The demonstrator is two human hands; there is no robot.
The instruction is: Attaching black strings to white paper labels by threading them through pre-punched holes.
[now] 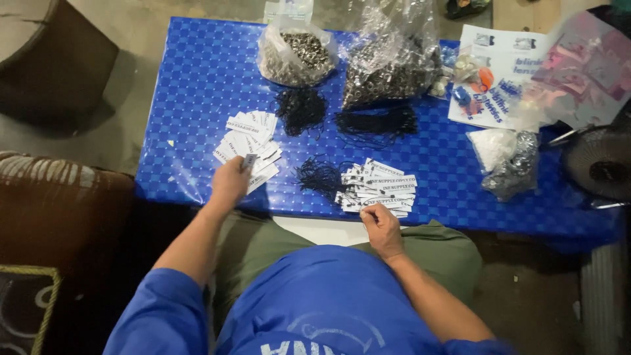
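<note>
My left hand [230, 183] pinches one small white paper tag [249, 160] at the near edge of a loose pile of white tags [248, 142] on the blue table [197, 92]. Over the near edge of a second pile of tags with black strings [378, 187], my right hand [380, 220] has its fingers curled closed; I cannot tell whether anything is in them. A bundle of black strings [319, 176] lies between the two piles.
Two more black string bundles [300, 109] [378, 123] lie mid-table. Behind them stand two clear bags of metal eyelets [296, 54] [393, 62]. Printed sheets [506, 72], small bags [509, 161] and a black fan [599, 163] crowd the right. A brown seat [59, 197] is left.
</note>
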